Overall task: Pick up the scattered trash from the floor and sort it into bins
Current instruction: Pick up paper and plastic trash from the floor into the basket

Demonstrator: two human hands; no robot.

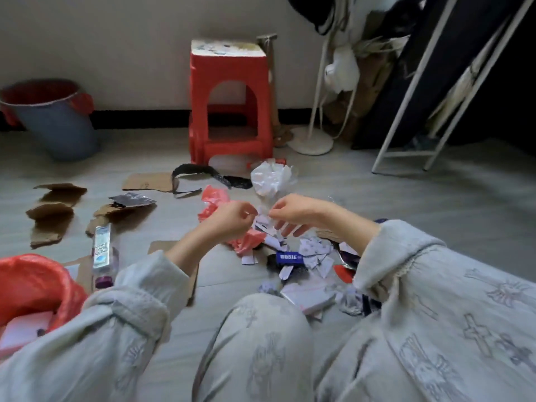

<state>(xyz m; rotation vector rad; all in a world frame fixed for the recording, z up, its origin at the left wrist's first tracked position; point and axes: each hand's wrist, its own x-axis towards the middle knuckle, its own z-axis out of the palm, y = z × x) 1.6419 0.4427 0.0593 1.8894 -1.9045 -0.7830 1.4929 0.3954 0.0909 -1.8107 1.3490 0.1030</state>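
My left hand (pixel 229 220) and my right hand (pixel 293 211) are raised close together over a trash pile, both pinching the neck of a crumpled clear plastic bag (pixel 271 178) that stands up between them. Under my hands lie red plastic scraps (pixel 214 198), torn white paper bits (pixel 313 253) and a blue label (pixel 288 256). A bin lined with a red bag (pixel 32 285) sits at my lower left with white paper inside. A grey bucket with a red liner (pixel 55 117) stands far left by the wall.
Brown cardboard pieces (pixel 53 213) and a flattened bottle (pixel 103 253) lie on the floor at left. A red stool (pixel 230 103) stands ahead, a black strip (pixel 203 172) before it. A fan base (pixel 311 143) and a white rack (pixel 406 152) are at right. My knees fill the foreground.
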